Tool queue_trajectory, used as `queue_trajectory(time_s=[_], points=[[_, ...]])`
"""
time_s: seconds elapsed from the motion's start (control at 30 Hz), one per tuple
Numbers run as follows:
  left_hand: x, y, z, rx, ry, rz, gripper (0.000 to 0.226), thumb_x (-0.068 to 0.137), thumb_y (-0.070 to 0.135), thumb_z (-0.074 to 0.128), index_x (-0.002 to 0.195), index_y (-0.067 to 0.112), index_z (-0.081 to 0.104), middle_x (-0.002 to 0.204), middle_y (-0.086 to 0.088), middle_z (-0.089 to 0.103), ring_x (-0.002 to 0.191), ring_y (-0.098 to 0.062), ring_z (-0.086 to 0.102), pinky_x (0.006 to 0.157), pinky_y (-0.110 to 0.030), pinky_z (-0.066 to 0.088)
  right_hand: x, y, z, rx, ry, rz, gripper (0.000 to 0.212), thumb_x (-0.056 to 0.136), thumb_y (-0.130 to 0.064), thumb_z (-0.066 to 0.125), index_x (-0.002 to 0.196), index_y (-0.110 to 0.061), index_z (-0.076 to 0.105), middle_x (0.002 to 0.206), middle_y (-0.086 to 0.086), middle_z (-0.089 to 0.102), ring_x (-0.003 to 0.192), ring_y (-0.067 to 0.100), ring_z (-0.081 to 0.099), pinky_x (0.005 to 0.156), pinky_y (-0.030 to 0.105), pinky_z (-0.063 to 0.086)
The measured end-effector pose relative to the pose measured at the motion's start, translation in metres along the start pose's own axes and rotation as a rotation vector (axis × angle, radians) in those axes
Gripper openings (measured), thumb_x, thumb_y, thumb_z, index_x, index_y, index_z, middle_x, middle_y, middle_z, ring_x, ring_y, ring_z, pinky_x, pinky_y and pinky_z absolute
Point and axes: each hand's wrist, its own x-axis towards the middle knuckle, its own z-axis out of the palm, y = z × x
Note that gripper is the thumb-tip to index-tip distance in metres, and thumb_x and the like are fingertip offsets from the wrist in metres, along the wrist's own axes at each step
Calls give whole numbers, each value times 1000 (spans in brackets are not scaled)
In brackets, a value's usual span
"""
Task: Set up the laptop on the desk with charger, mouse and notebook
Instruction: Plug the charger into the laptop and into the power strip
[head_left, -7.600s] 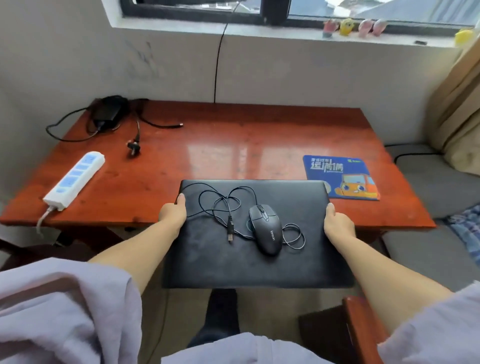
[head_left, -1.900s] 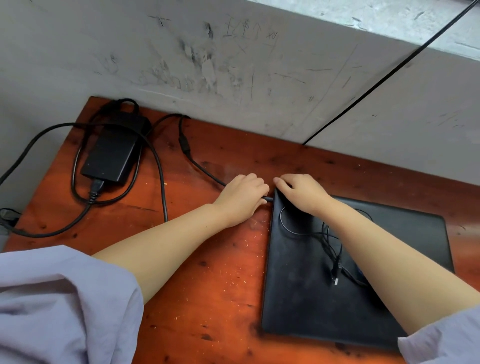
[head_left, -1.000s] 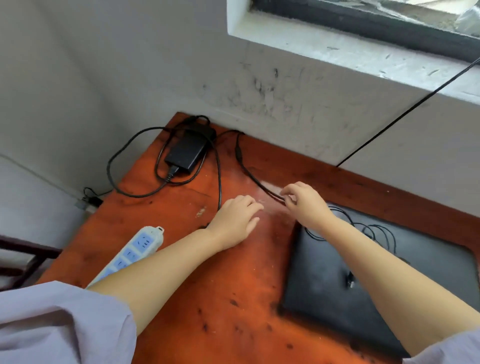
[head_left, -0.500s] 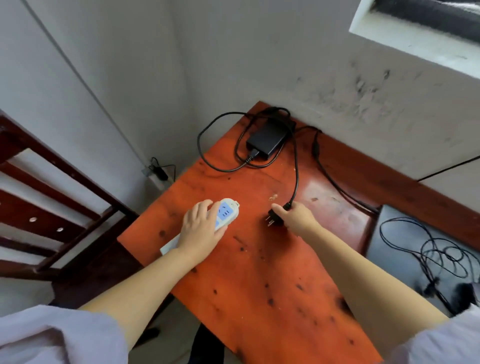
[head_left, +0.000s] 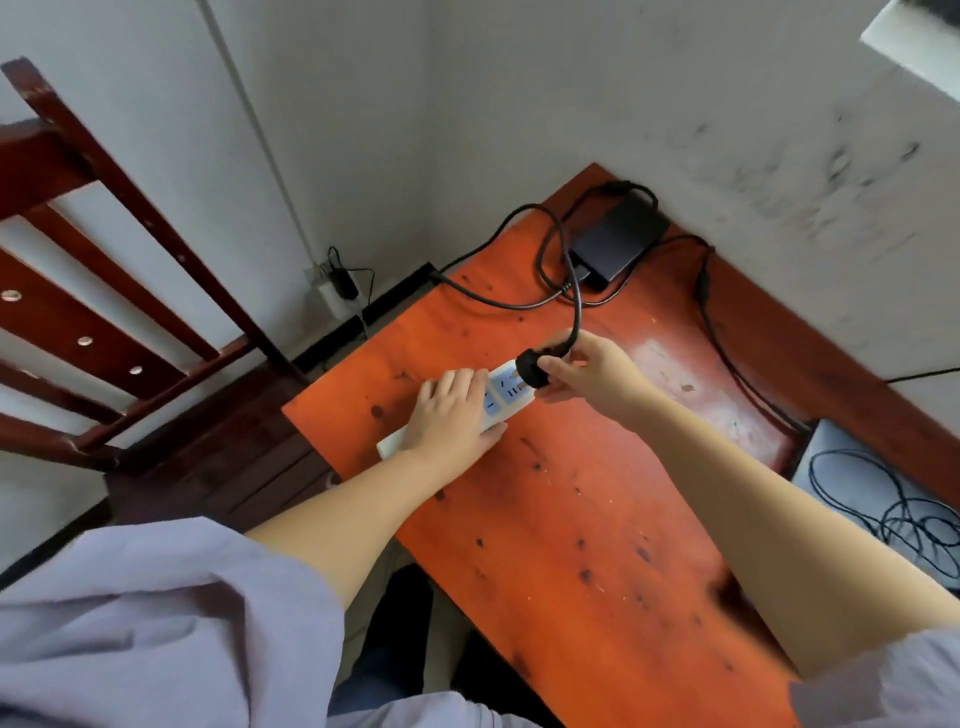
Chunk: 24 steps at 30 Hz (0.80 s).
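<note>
Misalignment is your risk: your right hand (head_left: 587, 374) pinches the plug (head_left: 531, 366) tilted over the power strip (head_left: 501, 392), which your left hand (head_left: 452, 415) presses flat, so bent prongs could jam.

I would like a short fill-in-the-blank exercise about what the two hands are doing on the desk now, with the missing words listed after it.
1. The right hand pinches the black ____ at the end socket of the power strip.
2. The left hand presses the power strip onto the ____.
3. The charger brick lies in the desk's far corner, near the ____.

Missing words: plug; desk; wall
</note>
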Motion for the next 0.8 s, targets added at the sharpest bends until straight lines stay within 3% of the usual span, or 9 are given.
queue_trajectory(time_s=[0.27, 0.5, 0.8], points=[[0, 1, -1, 18, 20, 5, 66, 85, 52, 49, 135, 10, 37, 127, -4, 50, 119, -24, 45, 99, -37, 36, 11, 0, -3, -207, -74, -71, 16, 89, -13, 58, 86, -29, 60, 87, 4, 68, 63, 10, 72, 56, 15, 55], [0, 1, -3, 37, 20, 17, 69, 86, 51, 48, 139, 8, 34, 131, -6, 48, 123, -25, 42, 103, -37, 32, 10, -4, 1, -294, -83, -133, 7, 89, -14, 57, 94, -20, 59, 79, -2, 68, 58, 5, 70, 51, 9, 50], [0, 1, -2, 47, 16, 14, 69, 86, 51, 47, 139, 8, 34, 132, -6, 47, 125, -24, 41, 105, -38, 31, 6, -15, 7, -473, -86, -182, 5, 90, -20, 56, 96, -20, 55, 69, -5, 67, 49, -3, 64, 47, 1, 43]])
